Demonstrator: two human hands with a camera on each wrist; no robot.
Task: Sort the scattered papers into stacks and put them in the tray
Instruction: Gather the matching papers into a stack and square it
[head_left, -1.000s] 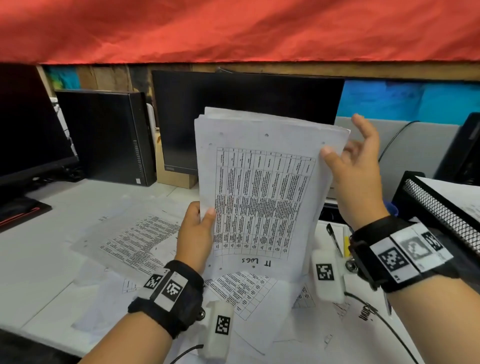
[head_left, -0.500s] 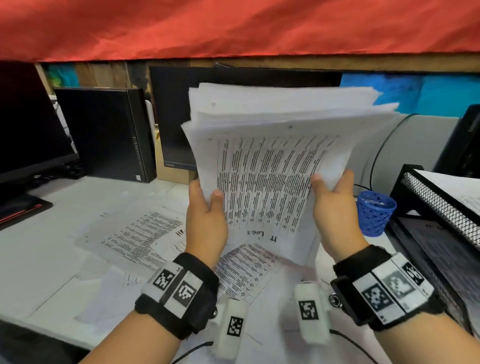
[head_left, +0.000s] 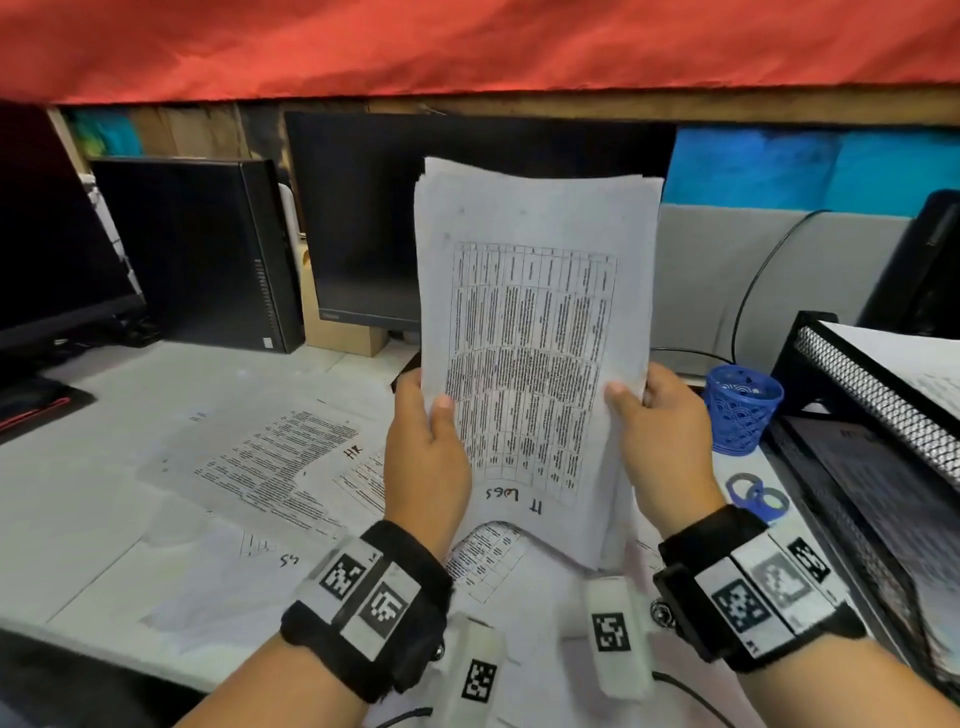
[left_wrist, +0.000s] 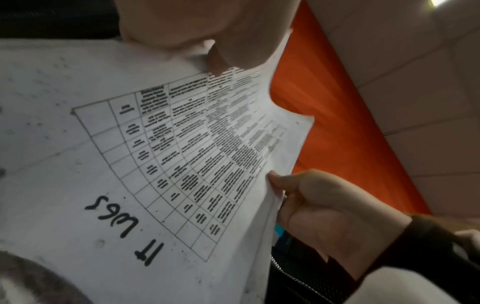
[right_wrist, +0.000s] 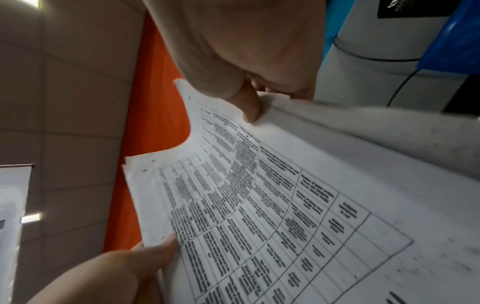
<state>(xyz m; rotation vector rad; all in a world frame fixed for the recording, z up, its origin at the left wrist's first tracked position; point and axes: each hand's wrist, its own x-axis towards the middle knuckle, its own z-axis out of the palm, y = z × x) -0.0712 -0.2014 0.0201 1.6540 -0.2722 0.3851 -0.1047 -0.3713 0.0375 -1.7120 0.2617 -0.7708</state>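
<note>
I hold a thick stack of printed papers (head_left: 535, 332) upright above the desk, its top sheet a table marked "IT LOGS". My left hand (head_left: 428, 441) grips the stack's left edge, thumb on the front. My right hand (head_left: 657, 436) grips the right edge the same way. The left wrist view shows the same stack (left_wrist: 168, 156) with the left hand (left_wrist: 205, 30) at the top and the right hand (left_wrist: 319, 203) opposite. In the right wrist view the stack (right_wrist: 272, 205) is pinched by my right hand (right_wrist: 249, 82). Loose papers (head_left: 275, 462) lie scattered on the desk. The black mesh tray (head_left: 878, 400) stands at the right.
A blue mesh pen cup (head_left: 742, 408) and blue scissor handles (head_left: 756, 496) sit between my right hand and the tray. Two monitors (head_left: 467, 218) and a black computer case (head_left: 197, 249) stand at the back. A red cloth (head_left: 467, 47) hangs overhead.
The stack was tipped back and fanned half a second ago; now it stands upright and squared. My right hand moved from the upper right edge down to the lower right edge.
</note>
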